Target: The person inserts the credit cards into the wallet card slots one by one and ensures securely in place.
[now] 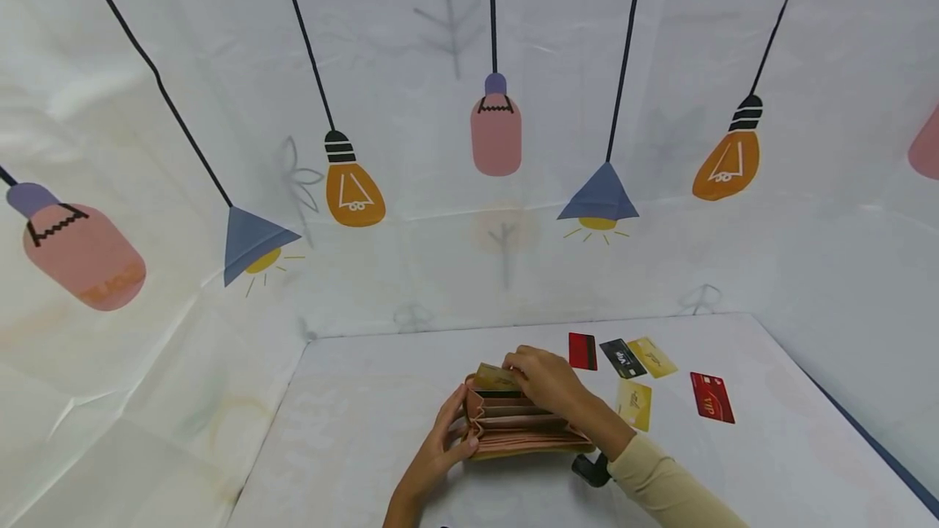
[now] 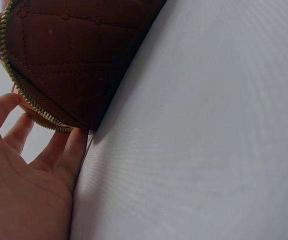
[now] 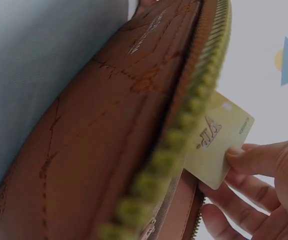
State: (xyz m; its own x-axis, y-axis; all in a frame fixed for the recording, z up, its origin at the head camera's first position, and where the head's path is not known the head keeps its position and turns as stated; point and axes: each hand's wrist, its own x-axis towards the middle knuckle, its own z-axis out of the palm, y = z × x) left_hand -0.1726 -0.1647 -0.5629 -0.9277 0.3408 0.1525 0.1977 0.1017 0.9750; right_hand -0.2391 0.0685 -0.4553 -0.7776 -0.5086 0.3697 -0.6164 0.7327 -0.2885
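Gold card (image 1: 493, 378) juts left from right grip (image 1: 546, 383) pinching its edge, at far side of unzipped wallet (image 1: 524, 424); left grip (image 1: 438, 445) clamped on wallet's left end.

The person's right arm wears a plain sleeve (image 1: 663, 489) of pale yellow-beige cloth, lightly creased, its hem ending partway down the forearm. A stubby black fitting (image 1: 591, 471) with rounded corners shows just beside that hem; how it attaches is hidden. The right hand (image 1: 544, 381), left hand (image 1: 445, 437) and visible left forearm (image 1: 406, 502) are bare. Fine creases line the fingers (image 3: 254, 192).
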